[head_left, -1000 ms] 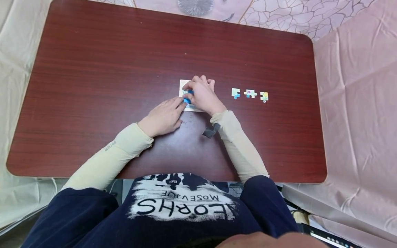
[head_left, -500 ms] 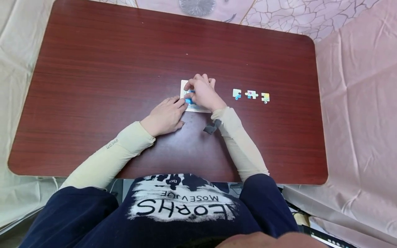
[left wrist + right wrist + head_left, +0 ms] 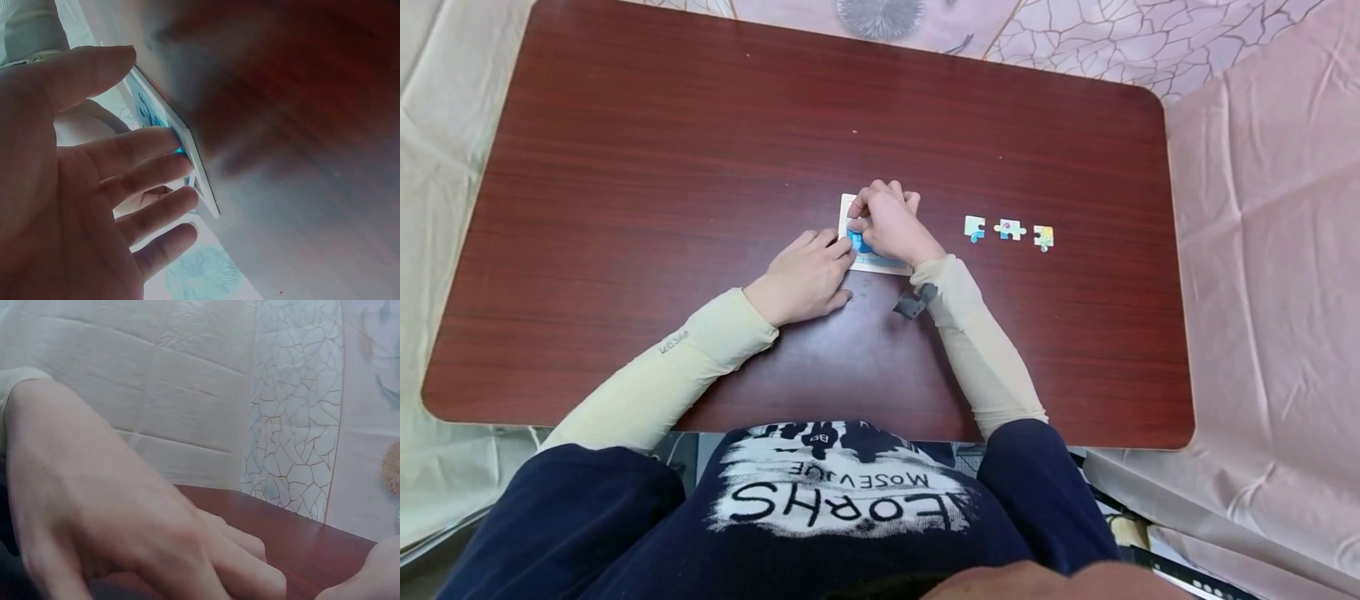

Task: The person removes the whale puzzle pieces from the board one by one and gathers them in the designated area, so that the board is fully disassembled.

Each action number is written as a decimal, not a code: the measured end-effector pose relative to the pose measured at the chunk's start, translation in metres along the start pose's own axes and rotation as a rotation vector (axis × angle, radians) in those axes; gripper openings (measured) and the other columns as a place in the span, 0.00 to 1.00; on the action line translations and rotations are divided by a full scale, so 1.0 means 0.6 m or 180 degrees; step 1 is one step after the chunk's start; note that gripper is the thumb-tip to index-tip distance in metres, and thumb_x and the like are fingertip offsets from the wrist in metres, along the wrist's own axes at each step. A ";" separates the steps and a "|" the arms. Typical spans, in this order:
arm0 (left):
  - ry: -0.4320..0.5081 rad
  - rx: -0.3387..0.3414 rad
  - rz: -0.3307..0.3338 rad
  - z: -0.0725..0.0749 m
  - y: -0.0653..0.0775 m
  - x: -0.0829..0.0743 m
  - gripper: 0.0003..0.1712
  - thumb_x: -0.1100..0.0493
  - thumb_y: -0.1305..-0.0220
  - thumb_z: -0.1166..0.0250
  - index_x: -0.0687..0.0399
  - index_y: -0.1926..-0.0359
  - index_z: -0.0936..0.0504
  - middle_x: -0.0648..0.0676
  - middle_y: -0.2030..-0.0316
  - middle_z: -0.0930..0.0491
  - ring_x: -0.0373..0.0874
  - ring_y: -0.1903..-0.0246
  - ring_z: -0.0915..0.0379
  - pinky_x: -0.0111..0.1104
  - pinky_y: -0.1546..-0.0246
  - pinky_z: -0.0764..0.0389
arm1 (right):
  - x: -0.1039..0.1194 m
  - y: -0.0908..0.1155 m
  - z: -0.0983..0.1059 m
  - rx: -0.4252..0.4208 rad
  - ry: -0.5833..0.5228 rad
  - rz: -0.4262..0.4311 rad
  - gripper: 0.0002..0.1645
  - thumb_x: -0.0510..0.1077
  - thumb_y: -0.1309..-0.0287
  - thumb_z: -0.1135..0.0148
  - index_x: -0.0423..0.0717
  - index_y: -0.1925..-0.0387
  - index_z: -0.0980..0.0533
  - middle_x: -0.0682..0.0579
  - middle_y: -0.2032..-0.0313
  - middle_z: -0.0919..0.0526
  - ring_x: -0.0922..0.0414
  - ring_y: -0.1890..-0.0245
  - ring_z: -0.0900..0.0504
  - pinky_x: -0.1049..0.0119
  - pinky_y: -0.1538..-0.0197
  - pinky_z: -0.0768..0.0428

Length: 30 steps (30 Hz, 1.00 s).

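A small pale-edged jigsaw tray [image 3: 887,267] with a blue picture lies mid-table, partly covered by both hands. My left hand [image 3: 805,279] lies flat at its left side, fingers extended, tips over the border. In the left wrist view the fingers of that hand [image 3: 81,181] reach past the tray's edge [image 3: 199,165]. Above the tray my right hand [image 3: 891,223] arches with bent fingers, its thumb and index finger pinched close together at a blue puzzle piece [image 3: 857,242], mostly hidden beneath them. The right wrist view shows only the back of this hand [image 3: 125,500].
Three loose puzzle pieces lie in a row to the right: a pale one [image 3: 974,227], a middle one [image 3: 1009,229] and a yellowish one [image 3: 1043,237]. A dark grey strap [image 3: 915,302] hangs from the right sleeve. The brown table [image 3: 662,167] has rounded corners.
The right thumb has moved up toward the index finger, narrowing the blue gap between them. The left hand stays at the tray's edge, its fingers shifted slightly. The loose pieces have stayed put.
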<state>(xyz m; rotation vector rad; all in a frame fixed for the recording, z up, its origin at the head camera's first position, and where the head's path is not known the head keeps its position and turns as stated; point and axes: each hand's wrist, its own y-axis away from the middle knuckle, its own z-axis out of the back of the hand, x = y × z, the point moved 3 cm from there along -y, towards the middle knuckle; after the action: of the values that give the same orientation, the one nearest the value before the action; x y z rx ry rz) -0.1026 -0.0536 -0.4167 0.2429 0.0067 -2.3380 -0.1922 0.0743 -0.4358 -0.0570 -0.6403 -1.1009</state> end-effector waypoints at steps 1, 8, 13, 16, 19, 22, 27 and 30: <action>-0.0015 -0.0012 -0.0035 0.001 0.000 -0.001 0.26 0.48 0.42 0.36 0.66 0.53 0.20 0.58 0.57 0.27 0.57 0.49 0.35 0.45 0.49 0.34 | -0.001 -0.001 -0.001 0.0015 -0.0026 0.0010 0.05 0.46 0.38 0.38 0.51 0.63 0.23 0.55 0.61 0.28 0.52 0.54 0.38 0.50 0.46 0.50; 0.0132 0.0112 -0.0149 0.002 -0.002 0.000 0.24 0.50 0.40 0.36 0.69 0.55 0.21 0.59 0.56 0.30 0.56 0.49 0.32 0.44 0.44 0.33 | 0.000 -0.003 0.002 0.0088 -0.0128 0.0088 0.04 0.44 0.37 0.39 0.48 0.62 0.23 0.56 0.66 0.25 0.53 0.56 0.38 0.51 0.46 0.52; 0.0226 0.0151 -0.0170 -0.001 -0.003 0.003 0.22 0.52 0.38 0.37 0.69 0.56 0.22 0.59 0.57 0.30 0.56 0.52 0.31 0.43 0.42 0.35 | 0.001 -0.003 0.007 0.0142 -0.0195 0.0160 0.04 0.46 0.36 0.39 0.51 0.62 0.22 0.58 0.67 0.20 0.54 0.57 0.37 0.52 0.45 0.53; 0.0203 0.0121 -0.0195 -0.001 -0.004 0.003 0.20 0.53 0.38 0.38 0.69 0.58 0.21 0.59 0.58 0.30 0.56 0.53 0.31 0.43 0.42 0.35 | -0.001 -0.005 0.007 0.0126 -0.0216 0.0246 0.06 0.47 0.36 0.38 0.52 0.61 0.20 0.58 0.64 0.20 0.54 0.57 0.37 0.53 0.44 0.52; 0.0120 0.0141 -0.0229 -0.002 -0.005 0.002 0.22 0.52 0.39 0.38 0.70 0.57 0.21 0.60 0.58 0.29 0.57 0.51 0.31 0.44 0.42 0.34 | -0.003 -0.007 0.006 0.0066 -0.0221 0.0291 0.06 0.48 0.36 0.38 0.52 0.62 0.18 0.58 0.63 0.20 0.54 0.58 0.36 0.53 0.44 0.52; 0.0053 0.0162 -0.0250 -0.003 -0.005 0.002 0.24 0.51 0.39 0.37 0.71 0.55 0.21 0.60 0.58 0.29 0.57 0.50 0.30 0.45 0.43 0.34 | -0.004 -0.008 0.003 0.0040 -0.0234 0.0279 0.06 0.49 0.36 0.38 0.53 0.64 0.19 0.59 0.64 0.20 0.55 0.59 0.37 0.53 0.43 0.52; 0.0087 0.0186 -0.0252 0.000 -0.006 0.002 0.23 0.52 0.40 0.37 0.71 0.55 0.21 0.60 0.58 0.29 0.57 0.50 0.31 0.45 0.43 0.34 | -0.005 -0.010 0.001 0.0057 -0.0168 0.0246 0.07 0.49 0.35 0.40 0.53 0.64 0.19 0.59 0.64 0.20 0.55 0.59 0.37 0.52 0.39 0.56; 0.0112 0.0192 -0.0259 0.000 -0.007 0.002 0.24 0.52 0.39 0.37 0.71 0.55 0.21 0.60 0.58 0.29 0.57 0.49 0.31 0.45 0.42 0.35 | -0.007 -0.009 0.000 0.0068 -0.0141 0.0252 0.07 0.48 0.34 0.42 0.53 0.65 0.20 0.59 0.64 0.20 0.55 0.59 0.37 0.52 0.37 0.58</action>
<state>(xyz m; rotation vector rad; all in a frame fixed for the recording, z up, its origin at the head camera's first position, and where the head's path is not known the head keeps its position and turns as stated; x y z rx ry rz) -0.1062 -0.0514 -0.4171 0.3190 -0.0374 -2.4169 -0.1979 0.0750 -0.4394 -0.0880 -0.6840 -1.0185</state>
